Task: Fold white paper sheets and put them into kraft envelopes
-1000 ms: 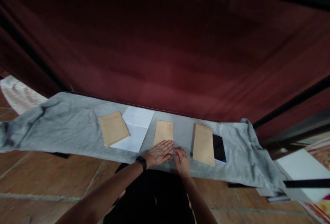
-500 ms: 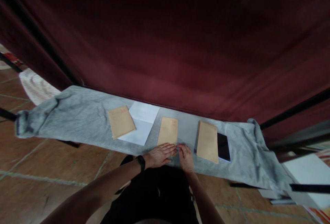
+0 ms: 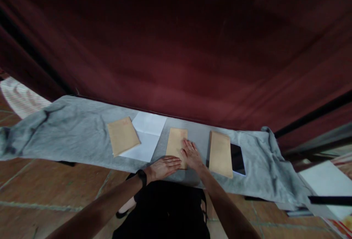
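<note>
A brown paper envelope (image 3: pixel 175 141) lies in front of me on the grey cloth. My left hand (image 3: pixel 163 168) rests flat across its near end, fingers stretched out, with a dark band on the wrist. On the envelope's right side, farther up, my right hand (image 3: pixel 191 153) lies flat with its fingers extended. Neither hand grasps anything. To the left, another brown envelope (image 3: pixel 123 136) partly covers a creased white sheet of paper (image 3: pixel 148 136). On the right sits a stack of brown envelopes (image 3: pixel 220 154), overlapping a dark-screened phone or tablet (image 3: pixel 238 159).
The grey cloth (image 3: pixel 79 132) covers a long narrow surface with crumpled ends. Behind it hangs a dark red curtain (image 3: pixel 176 66). Black frame bars (image 3: pixel 316 116) stand at the sides. A white board (image 3: pixel 328 187) is at lower right, above a tiled floor (image 3: pixel 68 191).
My right hand has moved from the envelope's near edge up onto its right side and flattened there. My left hand stays on the near end. The view has shifted slightly.
</note>
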{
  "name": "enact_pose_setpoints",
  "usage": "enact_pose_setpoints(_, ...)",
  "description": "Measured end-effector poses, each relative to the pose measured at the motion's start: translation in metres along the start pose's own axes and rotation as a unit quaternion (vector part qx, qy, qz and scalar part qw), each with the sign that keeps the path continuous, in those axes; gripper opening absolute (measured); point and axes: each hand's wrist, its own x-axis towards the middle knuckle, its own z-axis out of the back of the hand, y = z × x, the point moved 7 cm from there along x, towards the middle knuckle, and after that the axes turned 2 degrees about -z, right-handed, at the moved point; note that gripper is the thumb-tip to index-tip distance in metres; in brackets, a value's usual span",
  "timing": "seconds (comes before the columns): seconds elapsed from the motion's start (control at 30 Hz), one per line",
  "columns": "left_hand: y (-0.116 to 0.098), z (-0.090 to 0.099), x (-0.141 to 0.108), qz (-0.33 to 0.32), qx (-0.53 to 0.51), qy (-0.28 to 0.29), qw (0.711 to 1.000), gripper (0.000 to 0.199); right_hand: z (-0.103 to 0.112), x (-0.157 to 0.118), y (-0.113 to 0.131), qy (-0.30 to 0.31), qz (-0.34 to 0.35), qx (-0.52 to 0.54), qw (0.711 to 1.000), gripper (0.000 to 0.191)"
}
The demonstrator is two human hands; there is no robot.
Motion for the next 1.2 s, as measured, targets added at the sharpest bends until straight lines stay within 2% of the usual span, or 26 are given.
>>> enact_pose_setpoints(0.1, 0.001, 0.000, -0.007, -0.026, 0.079, -0.033, 0.996, 0.038, 0.000, 0.022, -0.008, 0.032, -0.007, -0.046, 0.998, 0.058)
enact_pose_setpoints(0.23, -0.003, -0.007, -0.014, -0.064, 0.207, -0.060, 0.974, 0.036, -0.001, 0.045, -0.014, 0.071, -0.010, -0.100, 0.992, 0.061)
enact_pose_setpoints(0.4, -0.005, -0.010, -0.016, -0.082, 0.255, -0.068, 0.961, 0.034, -0.005, 0.055, -0.015, 0.074, 0.009, -0.120, 0.990, 0.062)
enact_pose_setpoints(0.63, -0.007, -0.008, -0.015, -0.088, 0.262, -0.092, 0.957, 0.032, -0.010, 0.040, -0.005, 0.061, 0.068, -0.111, 0.990, 0.063)
enact_pose_setpoints(0.83, -0.003, -0.012, -0.015, -0.064, 0.267, -0.072, 0.959, 0.031, -0.011, 0.022, 0.009, 0.065, 0.094, -0.101, 0.988, 0.062)
enact_pose_setpoints(1.2, -0.013, -0.004, -0.011, -0.077, 0.295, -0.091, 0.948, 0.026, -0.016, -0.015, 0.026, 0.136, 0.101, -0.062, 0.984, 0.061)
